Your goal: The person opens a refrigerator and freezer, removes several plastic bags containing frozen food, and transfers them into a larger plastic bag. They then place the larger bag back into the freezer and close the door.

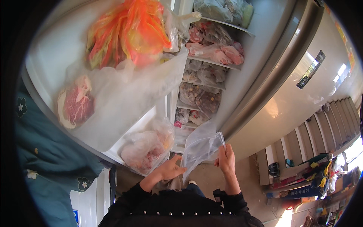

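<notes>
A clear plastic bag (200, 144) spreads between my two hands before the freezer. My right hand (226, 159) grips its right upper edge, so that side is pulled taut. At the bag's left edge is my left hand (168, 170), thumb and forefinger apart; whether its other fingers hold anything is hidden. Crumpled greyish plastic (173, 184) hangs just below my left hand. Close beyond that hand, a bag of frozen meat (149, 150) sits in the lowest door bin.
The freezer door (45, 62) stands open at left, bearing an orange bag (136, 34) and a marbled meat piece (76, 103) behind a frosted bin front (136, 93). Several shelves hold bagged meat (218, 54). A closed fridge door (283, 93) is at right, with stairs (306, 133) beyond.
</notes>
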### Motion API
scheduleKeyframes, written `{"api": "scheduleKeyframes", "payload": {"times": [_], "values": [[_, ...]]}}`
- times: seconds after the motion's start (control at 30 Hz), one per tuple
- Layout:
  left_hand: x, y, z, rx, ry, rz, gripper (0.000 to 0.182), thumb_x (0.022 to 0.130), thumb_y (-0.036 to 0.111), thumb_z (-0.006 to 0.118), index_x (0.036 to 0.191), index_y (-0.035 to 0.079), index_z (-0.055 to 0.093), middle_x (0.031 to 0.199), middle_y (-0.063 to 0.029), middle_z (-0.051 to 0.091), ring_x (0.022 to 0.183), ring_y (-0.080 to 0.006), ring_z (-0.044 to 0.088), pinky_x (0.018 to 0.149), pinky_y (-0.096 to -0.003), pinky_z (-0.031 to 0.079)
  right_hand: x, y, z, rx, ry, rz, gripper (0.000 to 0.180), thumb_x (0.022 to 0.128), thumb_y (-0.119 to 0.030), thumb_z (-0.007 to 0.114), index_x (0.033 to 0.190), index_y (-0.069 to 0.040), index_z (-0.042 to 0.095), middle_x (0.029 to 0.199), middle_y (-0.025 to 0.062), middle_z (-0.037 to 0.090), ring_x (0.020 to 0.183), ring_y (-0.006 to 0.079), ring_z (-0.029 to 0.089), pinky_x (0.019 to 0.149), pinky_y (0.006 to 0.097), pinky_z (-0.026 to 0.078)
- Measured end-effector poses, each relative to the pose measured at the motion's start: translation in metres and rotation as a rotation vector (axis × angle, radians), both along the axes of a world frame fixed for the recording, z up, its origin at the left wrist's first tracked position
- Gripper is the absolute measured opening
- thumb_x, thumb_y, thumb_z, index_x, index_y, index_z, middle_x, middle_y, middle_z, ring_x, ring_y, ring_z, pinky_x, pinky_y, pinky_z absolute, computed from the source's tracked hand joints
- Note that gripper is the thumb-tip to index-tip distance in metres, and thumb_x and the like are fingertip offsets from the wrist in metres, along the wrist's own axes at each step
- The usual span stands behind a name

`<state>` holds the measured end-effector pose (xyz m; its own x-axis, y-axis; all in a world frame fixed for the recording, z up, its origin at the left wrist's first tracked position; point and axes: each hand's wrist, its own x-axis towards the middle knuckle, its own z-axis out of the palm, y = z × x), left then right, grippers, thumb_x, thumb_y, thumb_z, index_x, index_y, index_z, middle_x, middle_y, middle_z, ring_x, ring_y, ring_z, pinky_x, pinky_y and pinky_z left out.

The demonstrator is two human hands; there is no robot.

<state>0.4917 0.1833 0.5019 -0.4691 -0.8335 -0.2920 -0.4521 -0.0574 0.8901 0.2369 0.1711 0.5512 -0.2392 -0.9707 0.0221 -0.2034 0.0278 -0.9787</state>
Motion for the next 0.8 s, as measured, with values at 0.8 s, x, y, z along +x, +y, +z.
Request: {"api": "scheduleKeyframes", "payload": {"times": [0.8], "values": [[-0.067,-0.101,0.02,-0.048,-0.219,0.255,0.063,0.088,0.048,0.063,0.116,-0.005,0.044,0.086,-0.0168,0.071,0.082,-0.022,0.069,0.07,-0.0314,0.049,-0.04,-0.154,-0.016,-0.056,-0.309,0.27,0.02,0.101,-0.019,0.043,0.101,0.001,0.037,0.06,0.0071,0.054,0.049,0.0161,0.062,0.041,0.0244,0.046]]}}
